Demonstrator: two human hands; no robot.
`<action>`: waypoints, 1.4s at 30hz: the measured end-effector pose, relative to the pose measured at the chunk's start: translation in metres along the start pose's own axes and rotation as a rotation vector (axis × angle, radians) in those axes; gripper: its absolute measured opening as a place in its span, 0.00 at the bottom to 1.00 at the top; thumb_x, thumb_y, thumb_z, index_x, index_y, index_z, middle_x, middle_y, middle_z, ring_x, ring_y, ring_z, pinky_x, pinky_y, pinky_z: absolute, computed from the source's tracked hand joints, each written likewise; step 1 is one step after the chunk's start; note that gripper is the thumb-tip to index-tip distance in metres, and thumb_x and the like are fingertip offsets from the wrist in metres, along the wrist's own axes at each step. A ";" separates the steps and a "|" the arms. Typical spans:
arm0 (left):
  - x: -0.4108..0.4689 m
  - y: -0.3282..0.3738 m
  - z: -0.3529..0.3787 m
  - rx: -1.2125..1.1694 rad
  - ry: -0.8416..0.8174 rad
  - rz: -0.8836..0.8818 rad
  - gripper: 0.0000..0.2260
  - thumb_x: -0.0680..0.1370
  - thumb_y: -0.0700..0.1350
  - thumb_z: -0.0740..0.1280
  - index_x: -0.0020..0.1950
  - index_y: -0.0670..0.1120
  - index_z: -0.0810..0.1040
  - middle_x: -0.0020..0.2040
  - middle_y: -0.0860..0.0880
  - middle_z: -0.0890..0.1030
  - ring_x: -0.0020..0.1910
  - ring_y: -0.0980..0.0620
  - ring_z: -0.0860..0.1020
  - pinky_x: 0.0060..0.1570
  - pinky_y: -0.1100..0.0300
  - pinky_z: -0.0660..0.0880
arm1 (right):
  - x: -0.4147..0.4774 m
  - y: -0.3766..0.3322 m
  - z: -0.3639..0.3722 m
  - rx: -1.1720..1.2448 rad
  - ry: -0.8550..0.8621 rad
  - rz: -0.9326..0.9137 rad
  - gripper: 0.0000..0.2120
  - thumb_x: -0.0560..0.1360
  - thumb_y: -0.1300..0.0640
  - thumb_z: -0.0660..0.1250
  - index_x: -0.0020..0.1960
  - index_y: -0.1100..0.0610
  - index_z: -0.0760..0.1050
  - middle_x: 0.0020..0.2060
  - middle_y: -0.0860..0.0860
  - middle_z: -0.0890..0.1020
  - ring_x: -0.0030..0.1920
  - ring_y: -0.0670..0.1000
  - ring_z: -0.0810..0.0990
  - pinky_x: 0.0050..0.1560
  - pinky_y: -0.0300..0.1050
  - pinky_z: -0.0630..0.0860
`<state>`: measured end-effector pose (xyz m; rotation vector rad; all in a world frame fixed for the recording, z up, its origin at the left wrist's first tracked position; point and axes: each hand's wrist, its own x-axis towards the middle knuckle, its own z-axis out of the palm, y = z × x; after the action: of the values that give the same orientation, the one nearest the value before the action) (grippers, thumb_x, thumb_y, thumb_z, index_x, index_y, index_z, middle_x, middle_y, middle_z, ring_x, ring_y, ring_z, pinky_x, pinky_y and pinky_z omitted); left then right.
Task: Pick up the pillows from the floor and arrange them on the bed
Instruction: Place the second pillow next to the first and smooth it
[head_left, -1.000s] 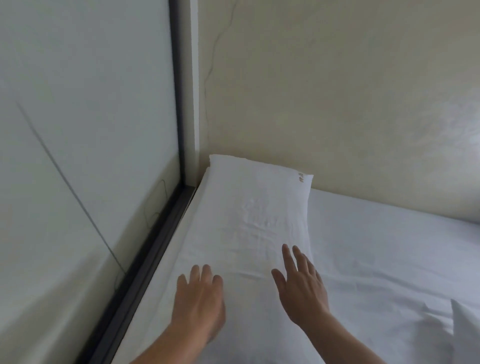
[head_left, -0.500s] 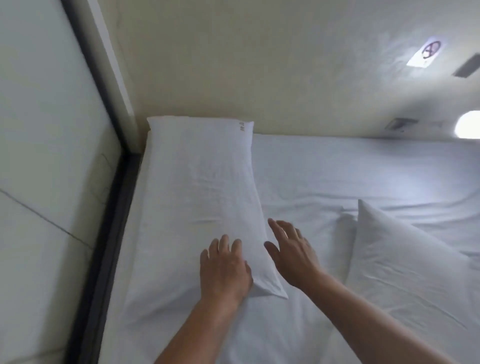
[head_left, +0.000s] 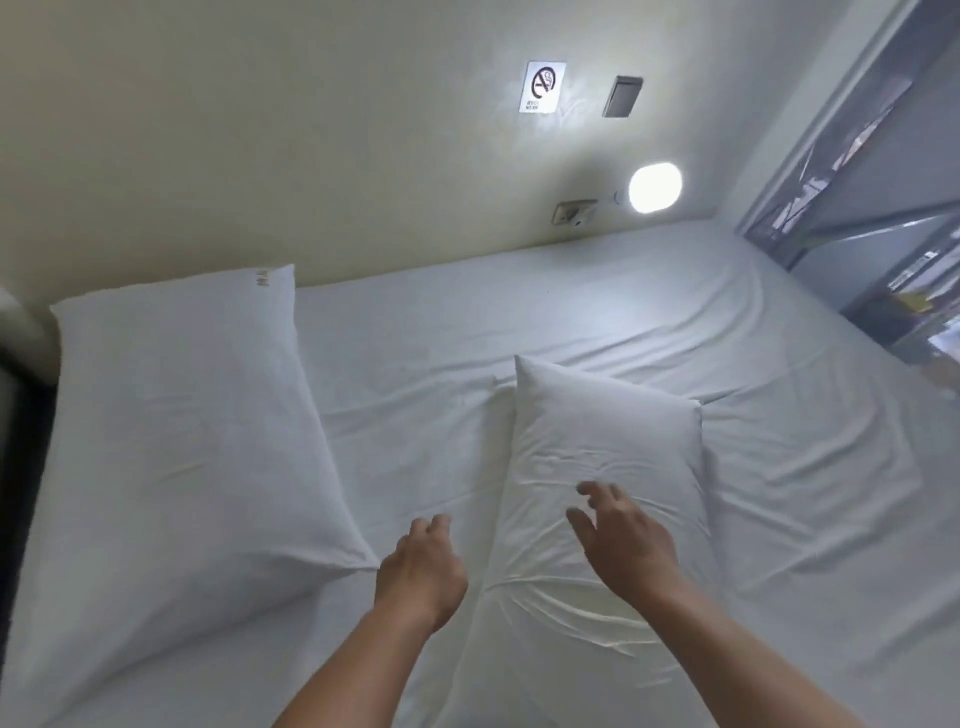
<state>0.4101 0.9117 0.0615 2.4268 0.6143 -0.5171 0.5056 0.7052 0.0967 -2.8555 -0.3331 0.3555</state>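
Observation:
Two white pillows lie on the white bed (head_left: 649, 312). The left pillow (head_left: 176, 441) rests flat along the left side, its far end against the wall. The second pillow (head_left: 597, 467) lies at the middle of the bed, pointing toward the wall. My left hand (head_left: 421, 571) hovers over the sheet between the two pillows, fingers loosely curled, holding nothing. My right hand (head_left: 623, 545) is above the second pillow's middle with fingers spread, holding nothing.
The cream wall behind the bed carries a no-smoking sign (head_left: 543, 85), a switch plate (head_left: 622, 96), a socket (head_left: 571, 212) and a lit round lamp (head_left: 654, 187). A dark frame (head_left: 15, 415) borders the bed's left side. The bed's right side opens to a room (head_left: 883, 234).
My view has swung right, away from the left corner. Both hands have left the left pillow and moved right, the right hand over the second pillow.

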 end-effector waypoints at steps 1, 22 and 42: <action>0.000 0.013 0.020 0.016 -0.044 -0.033 0.24 0.76 0.49 0.56 0.73 0.49 0.60 0.69 0.45 0.68 0.64 0.43 0.71 0.61 0.48 0.71 | 0.002 0.040 -0.003 0.021 -0.022 0.050 0.19 0.78 0.43 0.59 0.66 0.48 0.70 0.63 0.51 0.77 0.60 0.56 0.79 0.55 0.52 0.75; -0.041 0.042 0.216 -0.366 0.238 -0.190 0.28 0.76 0.63 0.59 0.75 0.54 0.61 0.69 0.45 0.75 0.65 0.42 0.74 0.63 0.50 0.70 | -0.018 0.233 0.123 0.760 0.045 0.363 0.33 0.64 0.41 0.72 0.64 0.54 0.70 0.56 0.56 0.83 0.56 0.61 0.81 0.57 0.52 0.75; -0.340 -0.122 0.323 -0.737 0.138 -0.302 0.31 0.78 0.61 0.58 0.77 0.49 0.59 0.75 0.45 0.66 0.72 0.48 0.66 0.71 0.55 0.63 | -0.277 0.091 0.105 0.751 -0.089 -0.215 0.26 0.58 0.45 0.76 0.54 0.50 0.79 0.45 0.48 0.86 0.46 0.53 0.84 0.55 0.57 0.80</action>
<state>-0.0034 0.6976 -0.0722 1.6864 1.0280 -0.1819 0.2340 0.5714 0.0319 -2.0554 -0.4119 0.4488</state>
